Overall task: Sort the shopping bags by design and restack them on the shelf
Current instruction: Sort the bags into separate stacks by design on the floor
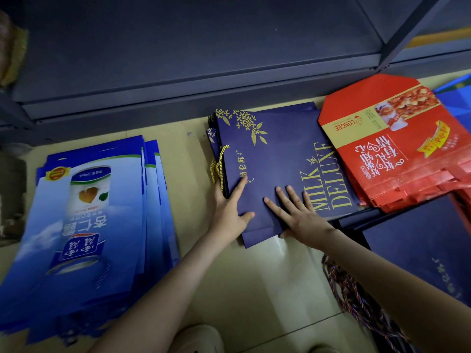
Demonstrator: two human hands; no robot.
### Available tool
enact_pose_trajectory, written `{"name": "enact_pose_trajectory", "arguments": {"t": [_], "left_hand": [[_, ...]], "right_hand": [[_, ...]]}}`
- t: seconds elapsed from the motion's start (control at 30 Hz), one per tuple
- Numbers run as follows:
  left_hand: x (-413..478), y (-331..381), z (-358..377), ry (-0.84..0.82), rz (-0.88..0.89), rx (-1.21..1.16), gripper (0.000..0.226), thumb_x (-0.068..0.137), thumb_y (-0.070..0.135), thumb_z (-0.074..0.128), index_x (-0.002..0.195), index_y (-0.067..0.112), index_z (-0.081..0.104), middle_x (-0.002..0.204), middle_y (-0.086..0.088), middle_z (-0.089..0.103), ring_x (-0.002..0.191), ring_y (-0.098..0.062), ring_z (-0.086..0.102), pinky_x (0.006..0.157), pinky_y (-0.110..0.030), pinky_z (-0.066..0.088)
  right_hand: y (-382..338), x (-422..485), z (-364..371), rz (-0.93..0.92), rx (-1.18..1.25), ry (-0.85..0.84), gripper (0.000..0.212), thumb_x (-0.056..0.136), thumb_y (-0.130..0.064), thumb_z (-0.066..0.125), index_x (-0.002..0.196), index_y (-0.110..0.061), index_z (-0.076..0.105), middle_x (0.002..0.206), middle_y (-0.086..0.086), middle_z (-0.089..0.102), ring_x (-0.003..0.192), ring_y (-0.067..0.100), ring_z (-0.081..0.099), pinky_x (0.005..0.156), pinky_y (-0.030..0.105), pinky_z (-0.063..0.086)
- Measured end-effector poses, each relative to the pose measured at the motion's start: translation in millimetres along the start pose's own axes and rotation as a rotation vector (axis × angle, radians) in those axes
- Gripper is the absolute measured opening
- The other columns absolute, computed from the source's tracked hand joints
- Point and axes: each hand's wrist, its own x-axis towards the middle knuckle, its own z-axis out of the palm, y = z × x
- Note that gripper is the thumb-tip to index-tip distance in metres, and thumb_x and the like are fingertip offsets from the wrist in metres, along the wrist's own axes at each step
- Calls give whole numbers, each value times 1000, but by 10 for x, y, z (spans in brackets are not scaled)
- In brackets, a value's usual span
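Pressing flat with fingers spread, the right grip [298, 215] lies on the navy bag stack [280, 154] on the floor [267, 276]; the left grip [229, 210], fingers straight, touches that stack's left edge. Red bags [397, 154] lie just right of the right grip, blue bags [96, 212] well left of the left grip, the shelf [178, 72] beyond both.

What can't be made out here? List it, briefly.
Head view only.
Navy stack: bag count, hidden under its top bag.
Lower-right navy bag: print cut off by the right edge.
Blue stack: near end blurred, corner cut off by the left edge.
Left-edge object: blurred, dark.
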Motion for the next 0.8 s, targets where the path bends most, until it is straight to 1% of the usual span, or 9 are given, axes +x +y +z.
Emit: {"name": "enact_pose_trajectory", "arguments": {"t": [0.2,0.33,0.4,0.5,0.57,0.6,0.67,0.73,0.8], "left_hand": [[58,121,-10,63,-86,-138,62,79,-7,57,125,34,56,127,1,29,127,-17,41,97,-7,24],[52,42,-182,58,-153,-196,69,77,-11,60,127,36,55,119,4,30,122,-14,43,95,-7,27],[-1,-57,-377,68,-173,-200,73,75,-13,62,125,40,54,120,3,32,120,-12,43,98,-10,28],[-128,-236,-723,70,-205,-190,73,76,-14,59,119,44,55,120,1,33,114,-12,45,93,-13,36],[-178,-304,-872,65,-240,-130,66,79,-8,56,117,46,53,121,0,31,113,-18,47,86,-15,40],[-182,-300,-891,79,-267,-18,62,79,-1,57,120,46,52,126,-3,29,119,-23,44,90,-20,41],[-191,-192,-821,125,-297,425,65,78,23,65,135,41,40,147,-11,8,137,-38,19,113,-42,22],[-204,-22,-634,136,-185,792,95,73,56,65,149,40,11,150,-14,-30,139,-42,-22,108,-55,-14],[-252,91,-365,1,25,905,119,65,76,58,147,35,-18,138,-13,-51,129,-37,-43,98,-56,-29]], "right_hand": [[-16,68,-36,-80,17,50,129,53,-53,83,151,-25,4,146,17,41,130,44,40,92,66,37],[-59,107,-32,-143,168,58,107,79,-53,64,147,-37,-17,158,0,0,142,29,-9,115,54,7],[-174,137,-63,-199,224,62,96,85,-54,56,144,-37,-17,154,-8,-12,141,22,-19,117,42,-6],[-350,191,-170,-282,355,39,83,91,-55,47,142,-39,-17,157,-11,-7,144,11,-12,115,30,-11],[-376,225,-229,-238,409,105,79,92,-54,43,142,-36,-15,159,-10,3,146,10,-2,118,33,-4],[-345,247,-238,-163,407,162,80,91,-55,43,144,-34,-13,159,-9,5,146,12,1,118,39,2],[-212,285,-236,68,414,227,88,87,-56,51,148,-33,-8,159,-5,5,146,17,1,116,48,8],[-29,296,-237,310,467,186,101,81,-63,58,149,-32,-9,160,2,-4,146,21,-6,115,50,4],[169,293,-229,476,557,119,112,74,-67,61,149,-29,-13,159,9,-9,146,26,-9,114,50,4]]}}
